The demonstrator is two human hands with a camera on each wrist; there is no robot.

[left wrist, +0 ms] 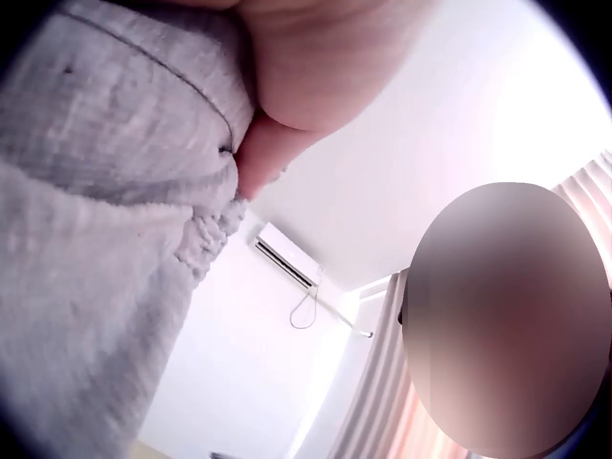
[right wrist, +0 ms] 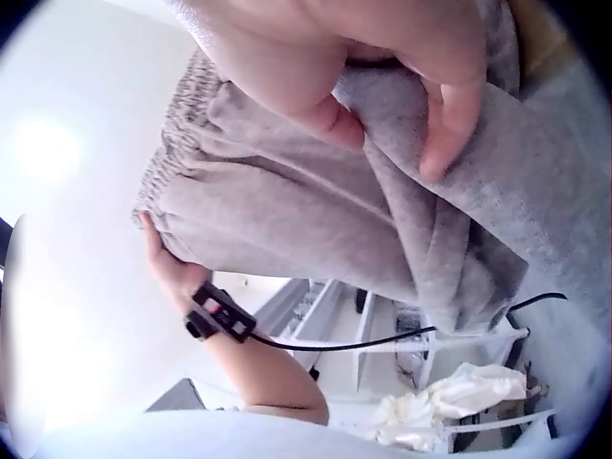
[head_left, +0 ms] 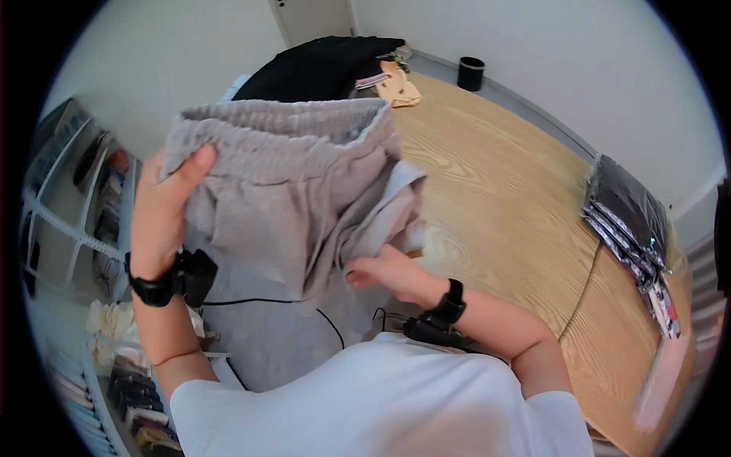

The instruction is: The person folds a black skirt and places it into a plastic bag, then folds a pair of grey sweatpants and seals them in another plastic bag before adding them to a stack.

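White shirt cloth (head_left: 365,407) on my own chest lies nearest the head camera, just below both hands. My left hand (head_left: 161,213) grips the gathered waistband of the grey garment (head_left: 259,198), thumb on the outer side. My right hand (head_left: 392,273) has its fingers curled about a fold lower down. So the garment hangs between and above my hands, its waist gaping open. Beyond them lies a dark clothes pile (head_left: 312,68); to the right of my right hand stretches the wooden table (head_left: 487,190).

I judge the right-hand hold the weaker: it has only loose folds, so a pull from the left could drag them free and let that side drop or twist. The black cable (head_left: 247,301) by my left wrist runs close under the hanging cloth; a wide swing could snag it. Bunched layers might also crease.
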